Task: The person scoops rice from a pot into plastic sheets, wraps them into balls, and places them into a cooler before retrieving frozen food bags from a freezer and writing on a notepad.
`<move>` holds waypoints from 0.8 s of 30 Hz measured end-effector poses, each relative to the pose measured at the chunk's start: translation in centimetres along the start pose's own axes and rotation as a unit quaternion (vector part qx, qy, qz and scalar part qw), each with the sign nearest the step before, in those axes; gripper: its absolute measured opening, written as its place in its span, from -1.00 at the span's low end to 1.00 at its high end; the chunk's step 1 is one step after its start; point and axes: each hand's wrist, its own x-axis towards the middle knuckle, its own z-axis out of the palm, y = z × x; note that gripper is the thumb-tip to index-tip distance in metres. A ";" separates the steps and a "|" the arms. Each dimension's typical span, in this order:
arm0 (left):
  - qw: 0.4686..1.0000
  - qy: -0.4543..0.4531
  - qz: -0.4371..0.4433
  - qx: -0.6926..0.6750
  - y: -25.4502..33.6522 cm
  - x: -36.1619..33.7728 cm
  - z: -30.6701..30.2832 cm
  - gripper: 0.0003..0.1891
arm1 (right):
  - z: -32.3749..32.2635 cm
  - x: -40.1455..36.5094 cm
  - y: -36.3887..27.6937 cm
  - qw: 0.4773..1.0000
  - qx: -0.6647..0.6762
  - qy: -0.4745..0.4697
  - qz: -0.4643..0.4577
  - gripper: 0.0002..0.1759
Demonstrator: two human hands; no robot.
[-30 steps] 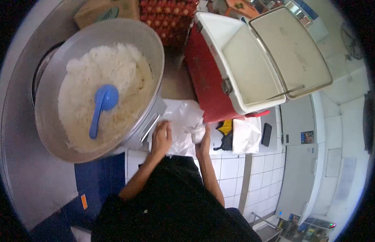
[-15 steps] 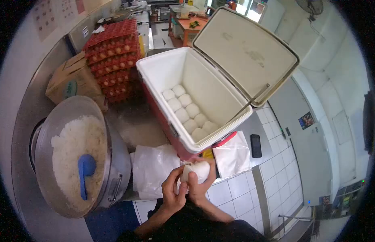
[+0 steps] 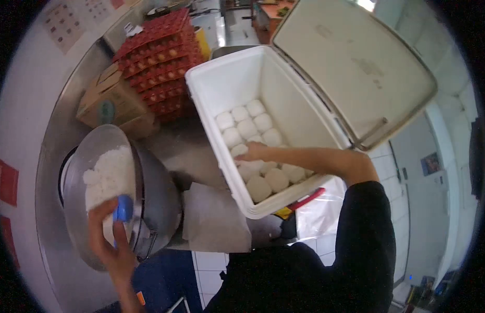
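Note:
My right hand (image 3: 253, 151) reaches into the open cooler (image 3: 231, 172), its fingers around a white wrapped bundle (image 3: 239, 151) on the near left side. Rows of similar round white bundles (image 3: 277, 179) line the cooler's bottom. At the left, my left hand (image 3: 109, 227) is closed on the blue scoop (image 3: 124, 207) over the white rice-like food in the large metal pot (image 3: 161, 193). The scoop's lower part is partly hidden by my fingers. A whitish sheet (image 3: 213, 219) lies flat between pot and cooler.
Stacked red egg trays (image 3: 161, 68) and a cardboard box (image 3: 114, 99) stand behind the pot. The cooler's lid (image 3: 357, 62) is raised to the right. A clear plastic packet (image 3: 320, 211) lies by the cooler's near edge, beside a red handle (image 3: 307, 199).
My hands have parted: the right went into the cooler with the white bundle, the left to the blue scoop. The view has shifted, and the plastic on the table now shows as a flat sheet.

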 end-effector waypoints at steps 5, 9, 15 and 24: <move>0.932 -0.254 -0.152 0.208 -10.7 2.5 -1.7 -0.67 | 5.0 5.8 4.3 0.983 0.015 -0.153 0.102 0.03; 0.824 -0.461 -0.188 0.271 -19.5 -2.6 -1.3 -0.44 | 7.5 6.4 7.0 0.983 -0.059 -0.174 -0.009 -0.12; 0.833 -0.462 -0.173 0.251 -20.2 -3.1 0.8 -0.38 | 4.5 3.8 9.1 0.983 -0.104 -0.134 -0.076 -0.34; 0.892 -0.430 -0.050 0.131 -30.6 0.6 -1.2 -0.60 | -8.0 -5.5 -15.3 0.938 0.309 0.141 -0.069 -0.40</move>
